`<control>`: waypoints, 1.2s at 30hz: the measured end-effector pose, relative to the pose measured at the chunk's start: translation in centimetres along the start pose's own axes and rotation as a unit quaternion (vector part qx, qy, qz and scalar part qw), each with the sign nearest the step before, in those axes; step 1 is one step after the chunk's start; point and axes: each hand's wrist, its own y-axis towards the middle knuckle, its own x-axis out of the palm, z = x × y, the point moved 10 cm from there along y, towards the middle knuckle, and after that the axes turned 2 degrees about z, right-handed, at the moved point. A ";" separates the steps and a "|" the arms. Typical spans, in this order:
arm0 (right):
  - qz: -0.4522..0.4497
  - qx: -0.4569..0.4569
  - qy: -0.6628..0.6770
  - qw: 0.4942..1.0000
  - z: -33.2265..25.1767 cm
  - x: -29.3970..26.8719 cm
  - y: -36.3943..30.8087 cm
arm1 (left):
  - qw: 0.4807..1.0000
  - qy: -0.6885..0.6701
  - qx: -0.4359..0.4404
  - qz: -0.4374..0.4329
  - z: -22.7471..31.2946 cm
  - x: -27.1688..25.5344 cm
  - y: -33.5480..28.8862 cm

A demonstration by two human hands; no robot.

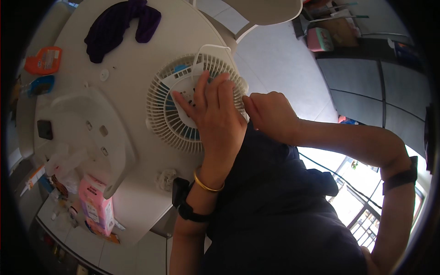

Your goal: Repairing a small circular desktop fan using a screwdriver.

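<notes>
A white round electric fan (160,123) lies on the table with its ribbed cage and central housing facing up. Bits of blue show between the ribs. Across the housing rests my left hand (215,110), its fingers spread and touching the fan. My right hand (272,114) is closed at the cage's right rim, thumb and fingers curled together; whatever they pinch is hidden. A white cord (213,46) loops up from the housing. Left of the fan lies a curved white plastic stand (112,123) with several slots in it.
On the white table (137,201) are a dark purple cloth (114,30), an orange pack (48,60), a blue container (42,85), a small black object (45,129), a pink tissue pack (97,204) and a crumpled clear bag (68,169). A chair (268,9) stands beyond the far edge.
</notes>
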 end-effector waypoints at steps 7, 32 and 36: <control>-0.021 0.117 0.107 0.987 0.7 0.7 -0.5 | 1.000 -0.001 -0.010 0.004 -0.3 0.1 0.0; -0.108 0.166 0.157 0.967 2.3 1.3 -0.8 | 0.999 0.038 0.014 0.001 0.3 -0.2 0.1; -0.103 0.162 0.203 0.960 2.3 0.4 -0.8 | 0.999 0.040 0.014 0.001 0.2 0.0 0.0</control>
